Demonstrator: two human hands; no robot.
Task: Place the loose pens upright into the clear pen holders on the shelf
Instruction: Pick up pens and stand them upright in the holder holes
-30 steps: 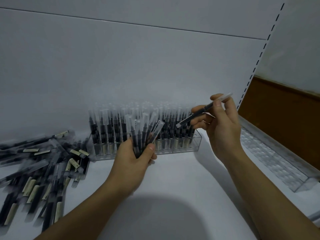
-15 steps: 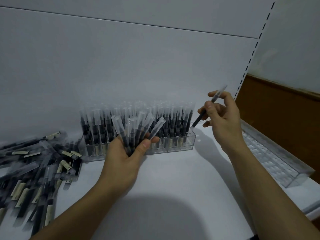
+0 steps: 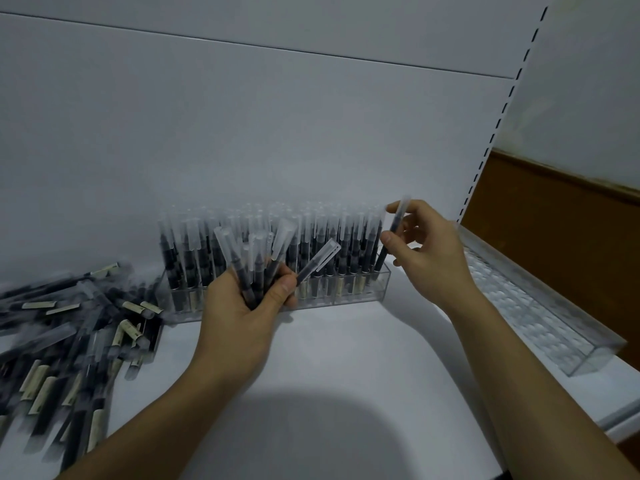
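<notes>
Pinching one pen [image 3: 394, 227] in your right hand [image 3: 433, 259], you may miss the end slot of the clear pen holder [image 3: 362, 293], perhaps already full; the bundle [image 3: 258, 261] gripped by your left hand [image 3: 239, 315] can slip.

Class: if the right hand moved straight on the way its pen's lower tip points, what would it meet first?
Probably the right end of the clear pen holder: the right hand pinches its pen nearly upright, tip down over that end. Depth is unclear.

Legible text: none. Pale label strips [image 3: 38, 381] on the loose pens [image 3: 86, 344] and inside the clear pen holder [image 3: 379, 289] possibly carry print, too blurred to read.
</notes>
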